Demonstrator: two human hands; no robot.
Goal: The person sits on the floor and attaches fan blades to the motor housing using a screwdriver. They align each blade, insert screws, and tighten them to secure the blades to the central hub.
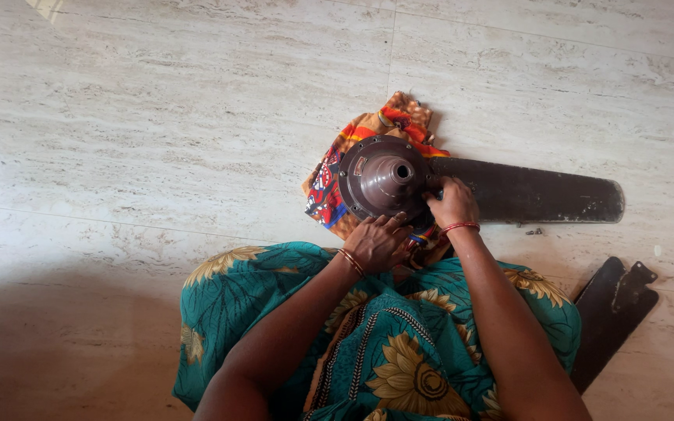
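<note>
ceiling fan motor sits on a patterned cloth on the floor, one blade attached, another blade lying apart; left hand steadies its rim, right hand pinches at the blade joint

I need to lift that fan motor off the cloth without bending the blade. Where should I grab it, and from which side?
Likely best by the round rim of the fan motor, one hand on each side, coming from the near edge where the left hand and right hand already rest. The cone top is tapered and looks slippery, and the attached blade sticks out rightward, so support that side.
</note>
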